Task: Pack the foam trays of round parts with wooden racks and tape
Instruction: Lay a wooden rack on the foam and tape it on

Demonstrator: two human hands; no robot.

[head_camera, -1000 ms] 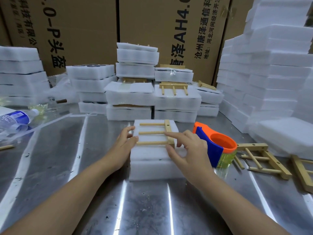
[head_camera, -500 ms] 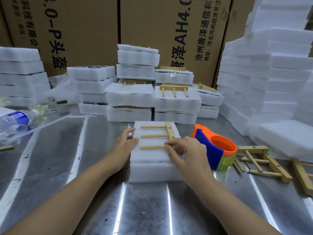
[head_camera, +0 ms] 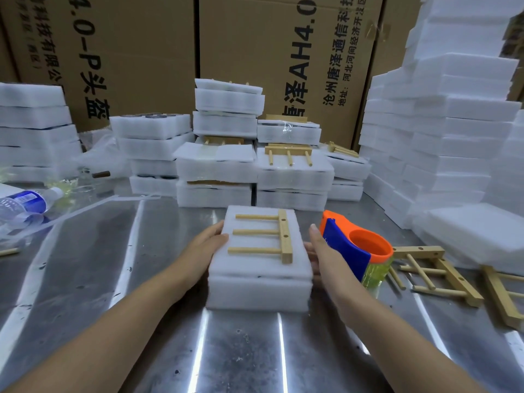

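- The foam tray stack (head_camera: pixel 259 279), two white layers, sits on the steel table (head_camera: pixel 113 279) directly in front of the person.
- A wooden rack (head_camera: pixel 272 239) lies flat on the top layer, crossbar to the right, three dowels pointing left; it rests centred, apparently so that tape can pin it down.
- The left hand (head_camera: pixel 204 248) presses flat against the stack's left side and the right hand (head_camera: pixel 320 251) against its right side. Both squeeze the foam between open palms rather than curled fingers, likely to square the layers or lift them.
- The tape dispenser (head_camera: pixel 357 251), orange and blue, stands just beside the right hand, within easy reach for the taping step.
- Spare racks (head_camera: pixel 436 273) lie on the table to the right, apart from the stack.
- No tape is visible on this stack; taping is judged not yet done.
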